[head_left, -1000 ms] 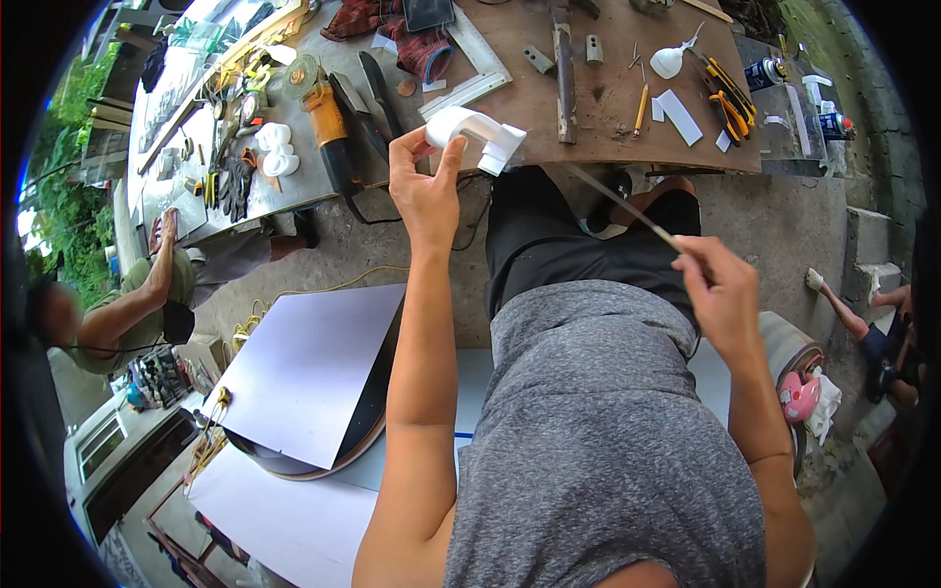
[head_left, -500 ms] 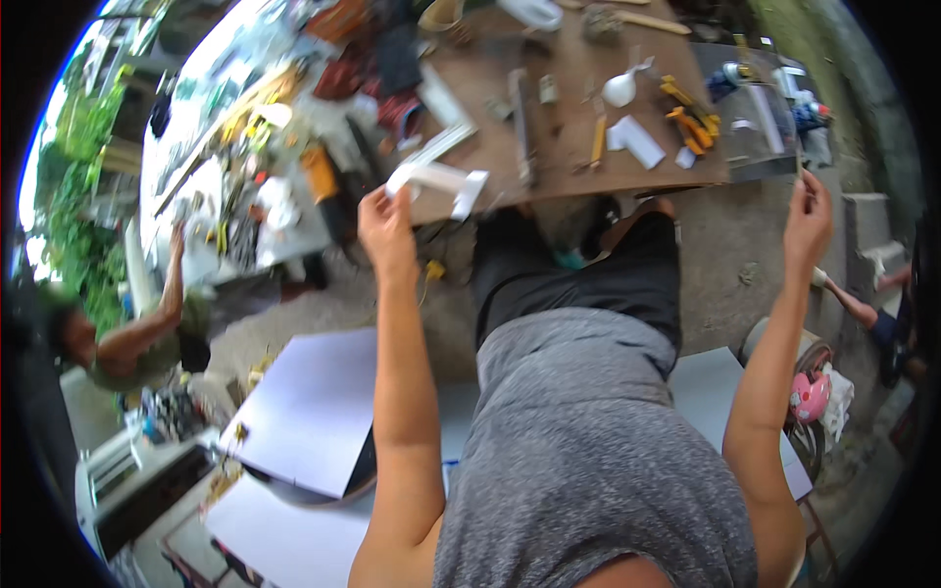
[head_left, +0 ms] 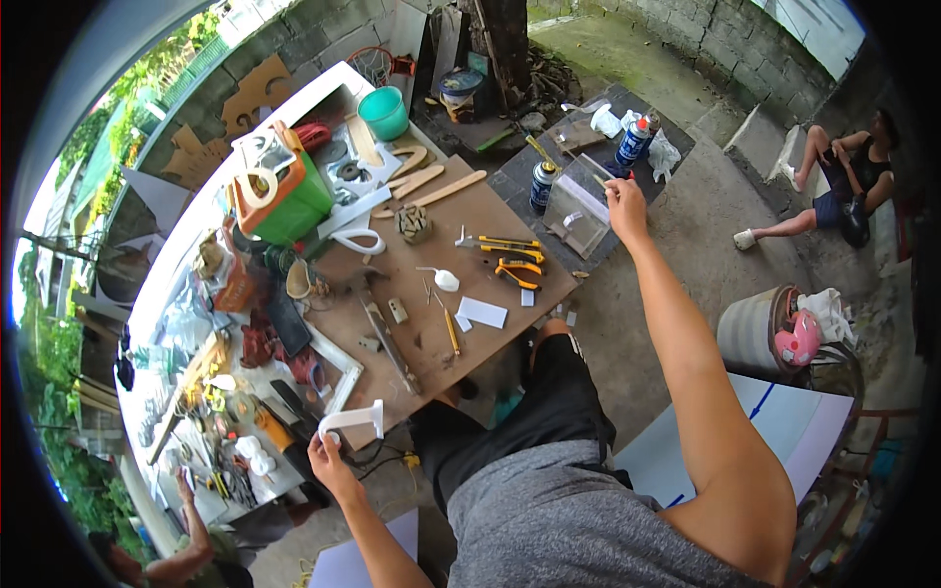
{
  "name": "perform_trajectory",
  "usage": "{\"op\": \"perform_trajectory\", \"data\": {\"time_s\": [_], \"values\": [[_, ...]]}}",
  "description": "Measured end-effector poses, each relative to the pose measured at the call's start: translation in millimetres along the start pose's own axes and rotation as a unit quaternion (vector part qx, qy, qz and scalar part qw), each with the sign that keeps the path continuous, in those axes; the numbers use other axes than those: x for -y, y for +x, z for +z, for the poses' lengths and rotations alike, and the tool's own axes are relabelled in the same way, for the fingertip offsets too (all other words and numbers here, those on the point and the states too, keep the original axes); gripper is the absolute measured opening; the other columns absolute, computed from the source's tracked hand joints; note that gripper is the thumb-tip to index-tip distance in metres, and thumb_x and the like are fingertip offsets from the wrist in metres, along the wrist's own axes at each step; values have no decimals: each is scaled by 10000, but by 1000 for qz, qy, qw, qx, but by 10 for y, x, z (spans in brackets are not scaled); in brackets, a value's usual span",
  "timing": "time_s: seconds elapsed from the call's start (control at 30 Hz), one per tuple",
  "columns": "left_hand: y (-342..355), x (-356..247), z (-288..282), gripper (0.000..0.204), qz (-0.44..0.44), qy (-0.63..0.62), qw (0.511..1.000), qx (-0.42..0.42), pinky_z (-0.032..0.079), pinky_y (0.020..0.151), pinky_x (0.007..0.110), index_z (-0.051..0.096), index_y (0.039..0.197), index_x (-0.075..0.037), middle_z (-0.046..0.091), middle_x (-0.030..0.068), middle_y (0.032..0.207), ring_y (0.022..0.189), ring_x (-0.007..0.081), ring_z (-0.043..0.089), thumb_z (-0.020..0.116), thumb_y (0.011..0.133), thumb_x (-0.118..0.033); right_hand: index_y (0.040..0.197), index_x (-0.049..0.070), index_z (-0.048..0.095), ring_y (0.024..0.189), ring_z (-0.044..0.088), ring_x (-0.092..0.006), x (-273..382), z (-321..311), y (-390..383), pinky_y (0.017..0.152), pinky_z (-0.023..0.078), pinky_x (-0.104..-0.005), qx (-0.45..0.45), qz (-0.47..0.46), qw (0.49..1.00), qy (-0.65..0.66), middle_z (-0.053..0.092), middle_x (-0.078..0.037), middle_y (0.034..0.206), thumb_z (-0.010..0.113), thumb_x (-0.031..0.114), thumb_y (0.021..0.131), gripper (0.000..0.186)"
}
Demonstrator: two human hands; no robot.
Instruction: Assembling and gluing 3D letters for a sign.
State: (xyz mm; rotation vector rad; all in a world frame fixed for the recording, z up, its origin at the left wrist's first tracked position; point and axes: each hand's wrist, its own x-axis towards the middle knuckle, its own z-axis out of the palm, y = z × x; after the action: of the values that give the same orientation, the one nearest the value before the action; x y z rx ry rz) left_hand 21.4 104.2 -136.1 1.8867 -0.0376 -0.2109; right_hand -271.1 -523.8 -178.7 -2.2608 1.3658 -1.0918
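Note:
In the head view, my left hand [head_left: 330,459] grips a white curved plastic piece [head_left: 353,418] at the near edge of the brown board [head_left: 461,382]. My right hand [head_left: 627,208] reaches to the dark side table [head_left: 667,186], pinching a thin stick [head_left: 602,180] over a clear plastic sheet [head_left: 583,235]. Spray cans [head_left: 543,186] stand beside the sheet. Yellow-handled pliers [head_left: 517,272], a pencil [head_left: 451,333], small white cards [head_left: 482,312] and a small white bottle [head_left: 446,279] lie on the board between my hands.
A green-orange container [head_left: 284,201] and teal bucket [head_left: 382,115] sit at the back among clutter. A seated person [head_left: 848,186] is at the right, another person's arm [head_left: 186,539] at lower left. A striped bin [head_left: 745,333] and white panel [head_left: 804,441] stand at right.
The view has swung up and rightward over the worktops. My right hand has moved out with the stick to the side table; my left hand still holds the white piece.

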Motion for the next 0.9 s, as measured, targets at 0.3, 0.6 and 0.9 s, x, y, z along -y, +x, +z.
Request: {"op": "perform_trajectory", "data": {"time_s": [0.3,0.6,0.9], "values": [[-59,-93,1,394,-28,6,1000,-12,454,865,283,529,1279,7,640,55,1018,938,127,575,607,1007,-268,950,77,686,959,609,-338,61,353,70,825,479,-462,26,2,999,-28,633,-124,969,667,75,861,91],[-63,-41,-39,394,-33,-8,999,0,452,861,282,523,1275,13,645,56,1020,933,122,574,602,1010,-267,957,72,678,985,599,-334,90,349,66,850,467,-464,26,-18,999,-36,628,-115,968,663,71,863,95],[-72,49,-71,455,-28,-5,1000,-4,335,710,233,552,1268,-75,650,-32,1001,852,56,565,654,963,-396,956,49,671,979,597,-342,102,325,60,860,466,-457,40,-14,999,-24,624,-134,964,649,43,859,100]]}}
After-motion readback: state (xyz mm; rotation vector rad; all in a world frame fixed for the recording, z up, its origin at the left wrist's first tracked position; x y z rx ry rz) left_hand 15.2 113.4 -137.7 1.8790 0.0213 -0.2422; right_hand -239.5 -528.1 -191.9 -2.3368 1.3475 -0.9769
